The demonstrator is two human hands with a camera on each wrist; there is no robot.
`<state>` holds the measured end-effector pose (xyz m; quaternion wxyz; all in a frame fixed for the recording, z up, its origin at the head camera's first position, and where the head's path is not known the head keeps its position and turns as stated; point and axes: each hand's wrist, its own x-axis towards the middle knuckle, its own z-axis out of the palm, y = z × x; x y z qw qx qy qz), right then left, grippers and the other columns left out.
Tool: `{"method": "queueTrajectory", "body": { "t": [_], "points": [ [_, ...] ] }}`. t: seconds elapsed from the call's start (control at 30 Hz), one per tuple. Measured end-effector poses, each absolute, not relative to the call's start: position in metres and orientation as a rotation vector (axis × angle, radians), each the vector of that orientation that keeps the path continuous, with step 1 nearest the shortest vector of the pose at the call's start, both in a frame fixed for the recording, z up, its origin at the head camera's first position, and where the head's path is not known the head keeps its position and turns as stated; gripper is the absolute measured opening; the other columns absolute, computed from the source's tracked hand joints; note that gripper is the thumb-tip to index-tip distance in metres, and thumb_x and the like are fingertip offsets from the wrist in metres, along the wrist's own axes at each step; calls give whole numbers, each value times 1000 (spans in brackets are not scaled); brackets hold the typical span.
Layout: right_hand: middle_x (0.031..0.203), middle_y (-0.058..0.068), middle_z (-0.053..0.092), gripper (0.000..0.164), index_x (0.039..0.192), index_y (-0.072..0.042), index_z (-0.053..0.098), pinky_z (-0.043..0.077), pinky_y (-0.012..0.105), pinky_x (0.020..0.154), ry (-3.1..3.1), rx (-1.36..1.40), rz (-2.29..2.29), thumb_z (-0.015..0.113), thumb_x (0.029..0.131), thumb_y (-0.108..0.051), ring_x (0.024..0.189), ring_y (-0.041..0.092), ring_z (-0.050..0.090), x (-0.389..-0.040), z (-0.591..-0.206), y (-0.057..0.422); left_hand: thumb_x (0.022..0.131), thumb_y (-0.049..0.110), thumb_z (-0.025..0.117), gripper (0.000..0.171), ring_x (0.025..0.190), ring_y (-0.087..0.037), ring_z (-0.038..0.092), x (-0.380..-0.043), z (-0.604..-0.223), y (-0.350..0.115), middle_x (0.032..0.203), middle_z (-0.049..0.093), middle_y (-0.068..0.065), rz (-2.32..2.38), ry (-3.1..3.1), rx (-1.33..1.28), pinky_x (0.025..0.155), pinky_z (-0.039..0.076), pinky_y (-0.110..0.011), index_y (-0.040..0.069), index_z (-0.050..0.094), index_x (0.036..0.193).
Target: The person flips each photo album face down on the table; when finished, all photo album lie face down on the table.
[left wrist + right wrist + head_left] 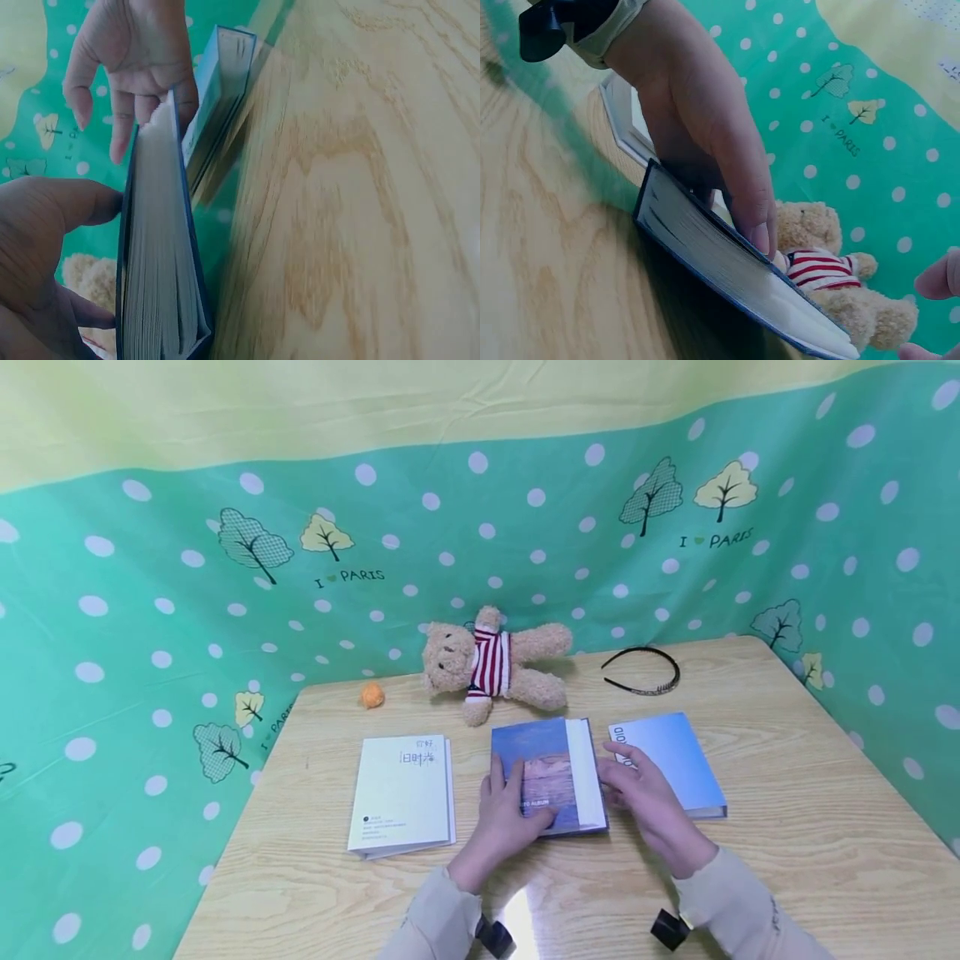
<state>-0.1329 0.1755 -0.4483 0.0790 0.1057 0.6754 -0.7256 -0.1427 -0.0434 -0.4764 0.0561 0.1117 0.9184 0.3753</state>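
Observation:
A photo album (pixel 547 743) with a blue and pink seascape cover lies in front of me, a white strip along its right side. My left hand (pixel 510 814) rests on this cover with the fingers spread. Its thumb lies near the album's lower edge. My right hand (pixel 647 789) is at the album's right edge, fingers loosely bent and holding nothing. In the left wrist view the page block (pixel 161 247) shows between the two covers, and the right hand (pixel 139 56) hangs by the far corner.
A cream album (pixel 405 793) lies to the left, a blue one (pixel 678 760) to the right, partly behind my right hand. Farther back are a teddy bear (pixel 491 664) in a striped shirt, an orange ball (pixel 372 695) and a black headband (pixel 671 681). A green dotted curtain (pixel 450 527) borders the table.

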Motion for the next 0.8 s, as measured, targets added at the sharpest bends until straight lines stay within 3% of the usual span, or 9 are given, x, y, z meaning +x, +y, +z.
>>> {"method": "queueTrajectory", "body": {
  "t": [0.2, 0.4, 0.8],
  "points": [
    [144, 19, 47, 54, 147, -8, 32, 49, 35, 89, 2007, 267, -2223, 55, 99, -17, 113, 18, 58, -131, -444, 179, 82, 54, 66, 95, 136, -62, 4, -142, -476, -37, 156, 2, -34, 1131, 2755, 345, 106, 13, -73, 5, 27, 153],
    [143, 21, 46, 53, 146, -6, 32, 51, 32, 87, 1998, 206, -2263, 55, 99, -15, 109, 16, 59, -128, -440, 179, 82, 66, 61, 99, 138, -58, -3, -142, -470, -28, 156, 2, -33, 1124, 2717, 342, 105, 4, -75, 9, 25, 155],
    [145, 21, 42, 53, 149, -5, 27, 53, 31, 86, 2043, -22, -2281, 49, 101, -10, 110, 18, 59, -125, -436, 175, 78, 75, 57, 107, 141, -54, 3, -142, -457, -17, 158, 4, -29, 1136, 2675, 423, 106, 10, -73, 16, 16, 158]
  ]
}}
